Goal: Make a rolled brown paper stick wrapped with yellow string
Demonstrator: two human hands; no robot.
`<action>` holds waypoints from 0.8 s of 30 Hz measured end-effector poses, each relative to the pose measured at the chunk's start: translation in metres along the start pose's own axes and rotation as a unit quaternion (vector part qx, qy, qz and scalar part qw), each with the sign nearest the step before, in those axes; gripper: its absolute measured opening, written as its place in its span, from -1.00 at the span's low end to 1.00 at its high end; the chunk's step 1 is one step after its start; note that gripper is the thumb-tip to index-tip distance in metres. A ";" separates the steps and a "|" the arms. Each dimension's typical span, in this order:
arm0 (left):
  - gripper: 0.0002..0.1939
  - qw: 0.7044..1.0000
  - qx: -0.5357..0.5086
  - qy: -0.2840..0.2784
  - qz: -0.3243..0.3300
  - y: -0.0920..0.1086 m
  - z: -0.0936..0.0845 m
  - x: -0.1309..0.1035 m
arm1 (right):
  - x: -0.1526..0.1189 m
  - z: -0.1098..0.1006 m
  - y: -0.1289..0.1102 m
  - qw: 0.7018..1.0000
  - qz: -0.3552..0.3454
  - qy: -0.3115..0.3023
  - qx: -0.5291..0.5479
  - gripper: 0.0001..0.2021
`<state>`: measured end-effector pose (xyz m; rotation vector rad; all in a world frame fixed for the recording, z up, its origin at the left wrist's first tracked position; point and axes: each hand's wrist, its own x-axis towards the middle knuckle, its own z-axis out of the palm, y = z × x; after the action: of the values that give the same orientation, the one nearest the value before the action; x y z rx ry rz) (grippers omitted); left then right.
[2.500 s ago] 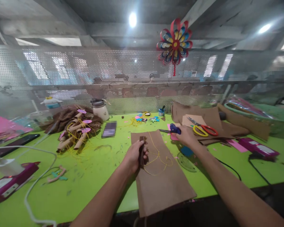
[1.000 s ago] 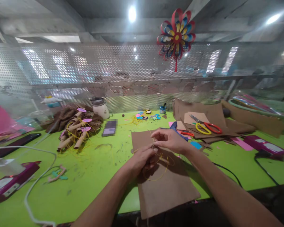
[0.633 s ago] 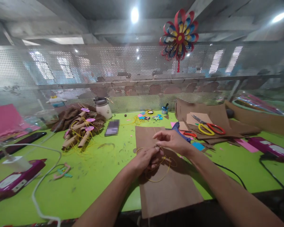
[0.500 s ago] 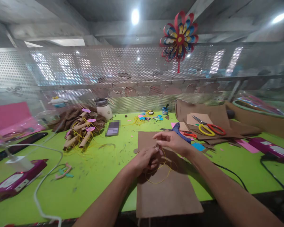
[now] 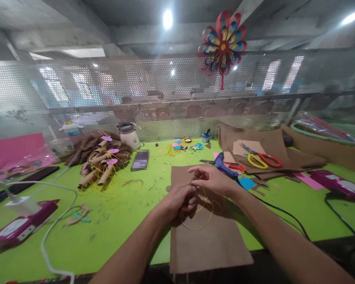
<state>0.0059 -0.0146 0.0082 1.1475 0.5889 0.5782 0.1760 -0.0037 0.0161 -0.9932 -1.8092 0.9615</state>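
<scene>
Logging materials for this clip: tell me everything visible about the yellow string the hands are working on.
The yellow string is thin and cord-like, bright yellow. It curves in loose loops over a brown paper sheet on the green table. Its upper end runs up between the left hand and the right hand, whose fingertips pinch it. The rest hangs slack and rests on the paper. Its ends are hidden by the fingers.

Yellow cord [image 5: 206, 215] loops over plain brown paper [image 5: 208, 236] on a lime-green table [image 5: 115, 213], near red-and-yellow scissors [image 5: 258, 158].
</scene>
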 end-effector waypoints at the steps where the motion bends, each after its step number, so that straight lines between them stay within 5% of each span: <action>1: -0.84 1.000 0.000 -0.006 0.001 0.000 -0.001 0.000 | 0.000 0.001 -0.001 1.000 0.000 0.000 0.003 -0.65; 10: -0.85 0.997 -0.036 -0.059 -0.027 -0.001 -0.007 0.000 | -0.002 0.002 -0.003 0.990 0.031 -0.027 0.132 -0.67; 13: -0.89 0.998 -0.040 -0.038 -0.035 -0.002 -0.011 0.003 | -0.001 -0.004 -0.004 0.987 0.037 -0.038 0.153 -0.61; 20: -0.88 0.994 -0.033 0.098 -0.017 -0.005 -0.014 0.010 | 0.010 -0.019 0.020 0.965 0.077 0.229 0.105 -0.65; 24: -0.88 0.990 -0.062 0.129 0.006 -0.003 -0.018 0.010 | 0.010 -0.018 0.026 0.962 0.063 0.249 0.092 -0.61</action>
<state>0.0014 0.0033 -0.0015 0.9671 0.7566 0.7706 0.1955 0.0192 0.0029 -1.1231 -1.2302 0.8429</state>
